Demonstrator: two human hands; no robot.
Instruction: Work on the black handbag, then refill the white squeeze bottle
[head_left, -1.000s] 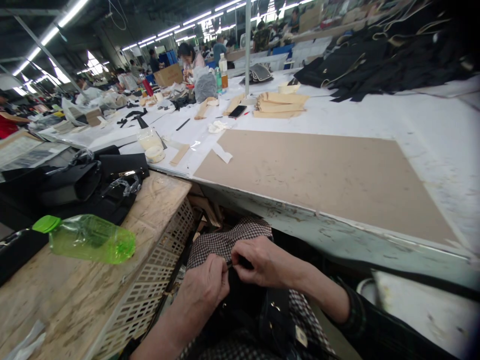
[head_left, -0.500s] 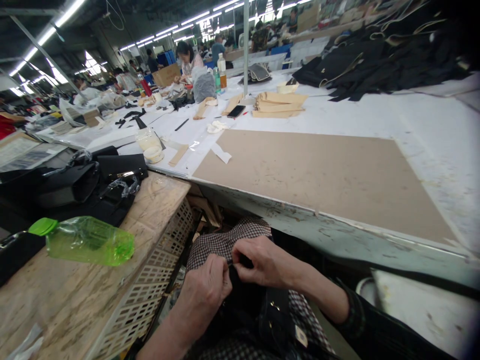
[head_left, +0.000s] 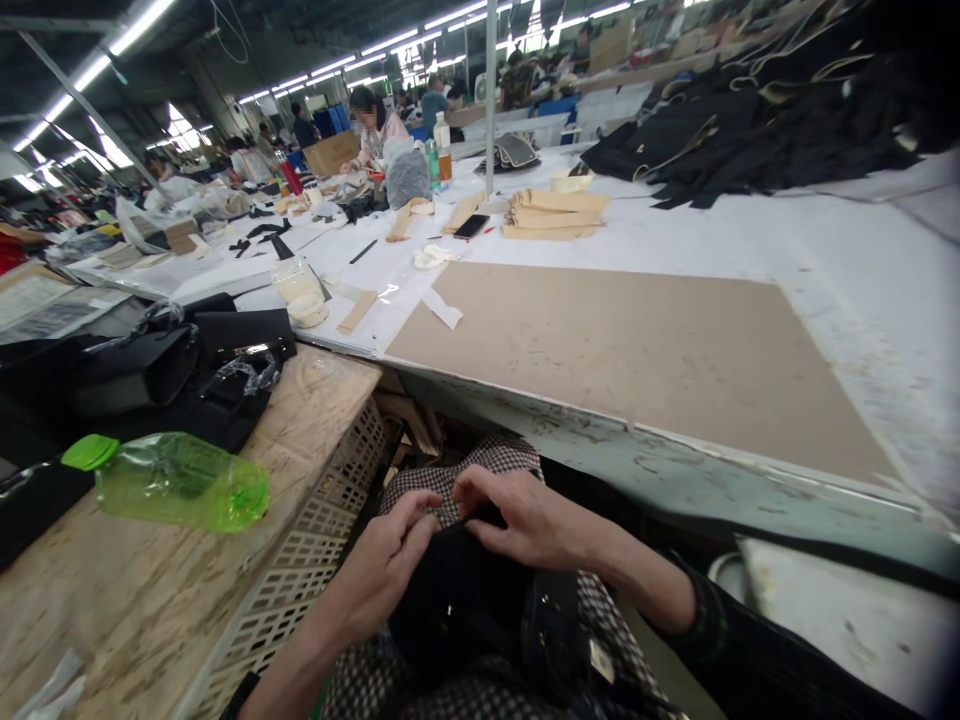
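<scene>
Below the edge of the white work table (head_left: 840, 260), in front of the body: a black handbag (head_left: 465, 610) with small gold-coloured fittings, lying partly over a checked black-and-white cloth (head_left: 480, 472). A moment ago, both hands close in one tight pinch on a small dark piece at the top edge of the bag; now, no more such pinch. Left hand (head_left: 379, 570) lifted a little back, with fingers spread and curved, the tips almost touching the checked cloth. Right hand (head_left: 529, 520) still over the top of the bag, with fingers lying on the cloth and the dark edge, and a black sleeve (head_left: 750, 640) at the arm. Hands near each other but apart, not clamped together on one thing. Under the right fingers, perhaps the small dark piece, but impossible to tell if held or only covered. So, by the look of the hands, a pause in the close pinching work at this spot.

To the left, a plastic crate (head_left: 300, 570) with square holes, beside a wooden bench (head_left: 150, 590) with a green plastic bottle (head_left: 180, 482) lying on its side. On the table, a large cardboard sheet (head_left: 630, 370). Far ahead, a co-worker (head_left: 379, 125) at the same long table.
</scene>
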